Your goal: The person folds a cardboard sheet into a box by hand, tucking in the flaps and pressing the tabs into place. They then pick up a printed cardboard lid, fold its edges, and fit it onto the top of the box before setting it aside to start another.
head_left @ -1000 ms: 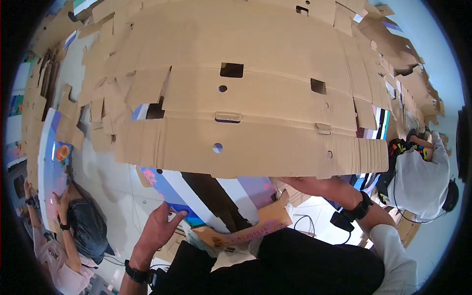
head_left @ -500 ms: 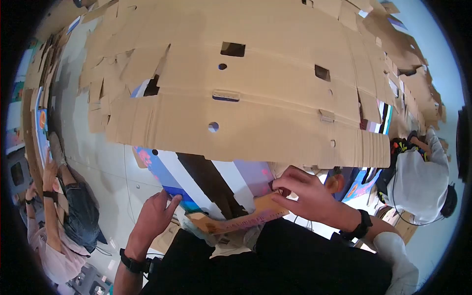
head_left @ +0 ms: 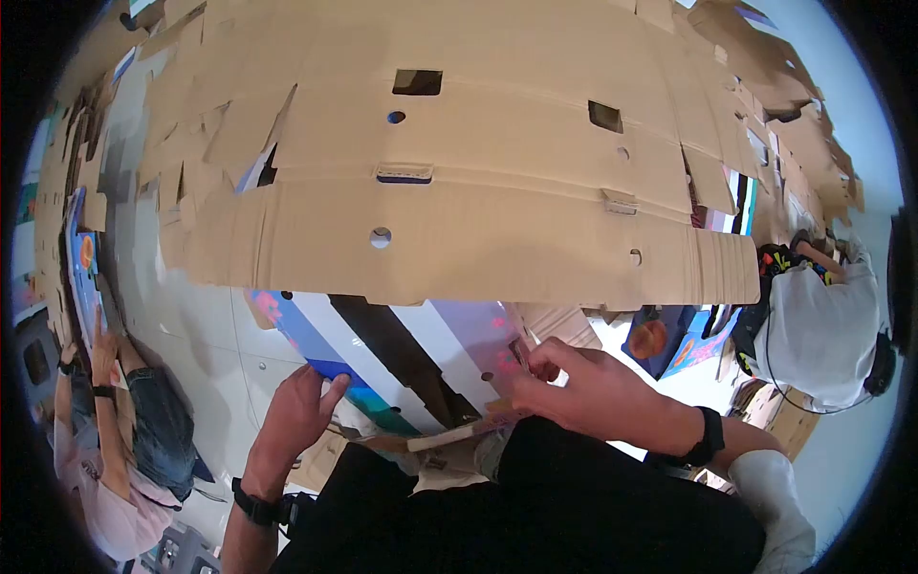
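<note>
A printed cardboard piece (head_left: 382,349) with white, black, purple, blue and green bands lies on my lap, its far part under a large brown cardboard sheet (head_left: 478,253). My left hand (head_left: 304,407) pinches its left edge between thumb and fingers. At the near right corner my right hand (head_left: 583,387) has its fingers curled together against the piece's edge; what sits between the fingertips is too small to tell. A narrow brown flap (head_left: 459,435) runs along the near edge, seen almost edge-on.
On the left, a person in a pink shirt (head_left: 120,502) has hands on another printed cardboard piece (head_left: 86,253). At the right is a person in a white top (head_left: 822,330). More cardboard (head_left: 755,57) is piled at the upper right. A blue printed box (head_left: 669,340) stands beyond my right hand.
The near flap has tilted from showing its printed face to nearly edge-on. My right hand has moved slightly left and down. The large brown sheet has shifted left in view.
</note>
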Available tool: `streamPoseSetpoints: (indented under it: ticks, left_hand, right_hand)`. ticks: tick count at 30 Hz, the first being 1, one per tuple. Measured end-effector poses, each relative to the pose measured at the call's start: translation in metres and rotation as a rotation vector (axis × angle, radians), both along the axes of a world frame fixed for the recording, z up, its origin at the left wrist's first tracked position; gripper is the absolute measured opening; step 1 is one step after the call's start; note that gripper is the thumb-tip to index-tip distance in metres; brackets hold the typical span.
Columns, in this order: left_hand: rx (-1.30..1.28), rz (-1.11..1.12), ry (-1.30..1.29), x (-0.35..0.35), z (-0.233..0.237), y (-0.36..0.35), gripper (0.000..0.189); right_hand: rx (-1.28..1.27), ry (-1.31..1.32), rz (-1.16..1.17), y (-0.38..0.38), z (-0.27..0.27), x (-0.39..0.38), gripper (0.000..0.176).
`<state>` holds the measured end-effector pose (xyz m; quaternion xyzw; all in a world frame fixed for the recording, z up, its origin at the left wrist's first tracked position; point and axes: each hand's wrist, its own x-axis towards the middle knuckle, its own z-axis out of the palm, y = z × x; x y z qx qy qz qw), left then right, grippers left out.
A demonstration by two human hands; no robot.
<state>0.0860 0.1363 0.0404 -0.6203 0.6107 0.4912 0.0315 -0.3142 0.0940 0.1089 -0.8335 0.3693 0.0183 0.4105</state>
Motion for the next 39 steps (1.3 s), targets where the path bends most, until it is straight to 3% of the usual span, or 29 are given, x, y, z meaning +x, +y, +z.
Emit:
streamPoseSetpoints:
  ticks: [4,10,22,25,28,39]
  left_hand:
    - [-0.027,-0.001,-0.015,-0.002,0.0,-0.003,0.038]
    - [-0.047,-0.023,-0.03,0.003,-0.012,0.004,0.038]
    - [-0.051,-0.032,-0.002,0.004,-0.012,0.0,0.039]
    - [-0.03,-0.028,0.0,0.005,-0.012,0.001,0.039]
    - [-0.02,-0.036,-0.007,0.006,-0.015,0.002,0.04]
    - [0.023,-0.068,-0.019,0.008,-0.016,-0.001,0.052]
  right_hand:
    - [0.016,-0.056,-0.095,0.004,-0.01,-0.002,0.029]
    - [-0.096,-0.014,-0.022,0.007,-0.016,-0.001,0.035]
    - [-0.002,-0.009,-0.084,0.004,-0.011,0.001,0.041]
    - [-0.072,-0.011,0.017,-0.004,-0.007,0.001,0.043]
    - [0.03,0.072,-0.014,-0.002,-0.01,-0.003,0.049]
    - [0.271,-0.005,-0.226,-0.005,-0.024,-0.004,0.044]
